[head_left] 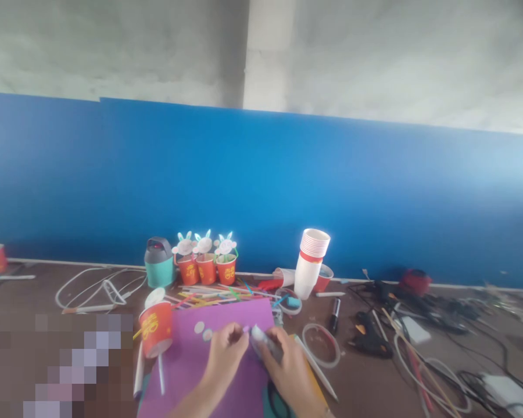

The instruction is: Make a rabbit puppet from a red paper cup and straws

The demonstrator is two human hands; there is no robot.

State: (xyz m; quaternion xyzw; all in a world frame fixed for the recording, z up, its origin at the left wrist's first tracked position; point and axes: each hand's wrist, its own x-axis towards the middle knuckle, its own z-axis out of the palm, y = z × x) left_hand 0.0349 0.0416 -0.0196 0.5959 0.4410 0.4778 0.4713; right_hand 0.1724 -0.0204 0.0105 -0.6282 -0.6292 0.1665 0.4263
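Observation:
My left hand (225, 352) is closed in a pinch above a purple sheet (192, 371). A small pale piece (246, 329) shows at its fingertips, too blurred to name. My right hand (290, 366) is wrapped round a grey object with a pale tip (258, 335); its kind is unclear. That tip is close to the left fingertips. Two small paper discs (199, 327) lie on the sheet left of my hands. A red paper cup (157, 328) with a white disc on top and a white stick below tilts at the sheet's left edge.
Behind the sheet are coloured sticks (213, 295), three red cups with rabbit-like paper heads (207, 270) and a teal-and-grey container (160, 264). A tall stack of white cups (309, 267) stands right of centre. Further right lie a marker (335, 314), a black glue gun (370, 335) and tangled cables.

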